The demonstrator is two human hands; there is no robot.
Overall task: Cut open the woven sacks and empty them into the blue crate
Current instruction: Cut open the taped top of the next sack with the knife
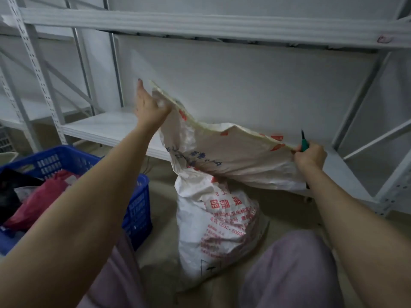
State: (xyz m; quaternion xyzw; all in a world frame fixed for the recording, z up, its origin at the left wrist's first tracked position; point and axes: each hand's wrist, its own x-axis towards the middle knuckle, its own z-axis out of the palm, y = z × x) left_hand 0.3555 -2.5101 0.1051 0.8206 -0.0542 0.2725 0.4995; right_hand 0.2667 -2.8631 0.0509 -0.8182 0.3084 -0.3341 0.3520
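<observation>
A white woven sack (pixel 222 223) with red print stands on the floor between my knees, its lower part full. Its top is pulled up and stretched wide. My left hand (pixel 150 105) grips the sack's upper left corner, raised high. My right hand (pixel 310 155) pinches the sack's right edge and also holds a green-handled cutter (pixel 304 143), blade pointing up. The blue crate (pixel 73 162) sits at the left, partly behind my left forearm, with red and dark clothes in it.
White metal shelving (pixel 111 130) runs behind the sack, its low shelf close to the sack's top. A shelf upright (pixel 398 187) stands at the right. The floor is bare concrete around the sack. My knees in pale trousers fill the bottom of the view.
</observation>
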